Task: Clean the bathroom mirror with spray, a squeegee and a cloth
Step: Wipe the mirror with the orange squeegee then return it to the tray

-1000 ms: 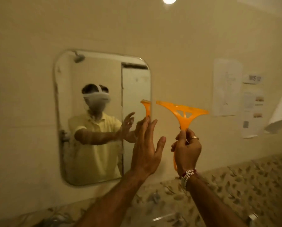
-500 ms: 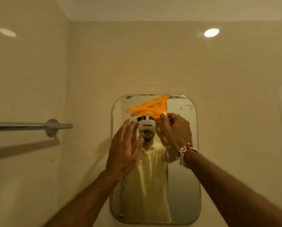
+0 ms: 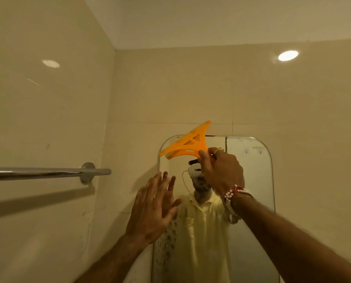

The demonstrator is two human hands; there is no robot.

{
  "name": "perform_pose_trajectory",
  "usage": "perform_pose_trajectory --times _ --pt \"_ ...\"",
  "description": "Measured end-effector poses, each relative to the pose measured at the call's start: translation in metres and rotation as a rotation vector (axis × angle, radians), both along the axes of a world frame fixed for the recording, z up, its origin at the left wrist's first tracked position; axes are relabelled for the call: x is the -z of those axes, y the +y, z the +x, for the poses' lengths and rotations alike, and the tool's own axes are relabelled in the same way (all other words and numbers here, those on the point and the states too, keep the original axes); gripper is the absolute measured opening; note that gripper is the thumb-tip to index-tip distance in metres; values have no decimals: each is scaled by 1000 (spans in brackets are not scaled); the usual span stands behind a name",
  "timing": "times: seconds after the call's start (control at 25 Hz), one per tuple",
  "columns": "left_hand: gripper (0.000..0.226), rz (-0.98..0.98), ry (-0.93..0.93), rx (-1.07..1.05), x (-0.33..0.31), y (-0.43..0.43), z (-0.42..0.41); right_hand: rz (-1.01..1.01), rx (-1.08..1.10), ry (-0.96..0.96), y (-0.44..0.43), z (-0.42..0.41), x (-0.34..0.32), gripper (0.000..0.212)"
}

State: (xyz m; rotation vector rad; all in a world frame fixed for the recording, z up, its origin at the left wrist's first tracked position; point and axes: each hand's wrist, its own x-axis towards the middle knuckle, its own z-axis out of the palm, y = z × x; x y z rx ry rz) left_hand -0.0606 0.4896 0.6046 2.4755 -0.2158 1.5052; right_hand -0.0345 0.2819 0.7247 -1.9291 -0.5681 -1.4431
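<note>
A rounded wall mirror (image 3: pixel 250 180) hangs on the beige tiled wall in front of me. My right hand (image 3: pixel 221 172) grips the handle of an orange T-shaped squeegee (image 3: pixel 187 144), whose blade lies tilted across the mirror's top left corner and partly over the wall above it. My left hand (image 3: pixel 152 209) is raised with fingers spread, flat near the mirror's left edge, holding nothing. No spray bottle or cloth is in view. The mirror reflects a person in a yellow shirt.
A chrome towel bar (image 3: pixel 48 173) sticks out from the left wall at hand height, close to my left arm. The wall corner (image 3: pixel 109 139) runs just left of the mirror. A ceiling light reflection (image 3: pixel 288 55) glows on the tiles.
The view has shifted so the mirror sits lower and to the right. The squeegee has risen to the mirror's top left corner. My left hand stays spread beside the mirror's left edge.
</note>
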Motion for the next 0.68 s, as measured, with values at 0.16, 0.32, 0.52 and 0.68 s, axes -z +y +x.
perform_pose_trajectory --times 0.16,0.32,0.52,0.68 --pt "111 283 80 -60 -15 -1 1 -29 1 -32 5 -3 2 44" --pt "118 439 177 -148 -29 0 11 -57 36 -67 -1 -2 -3 43" --pt "119 450 190 -175 -21 7 26 -224 66 -71 1 7 3 43" --pt "124 430 190 -160 -17 10 35 -319 93 -89 13 14 1 48"
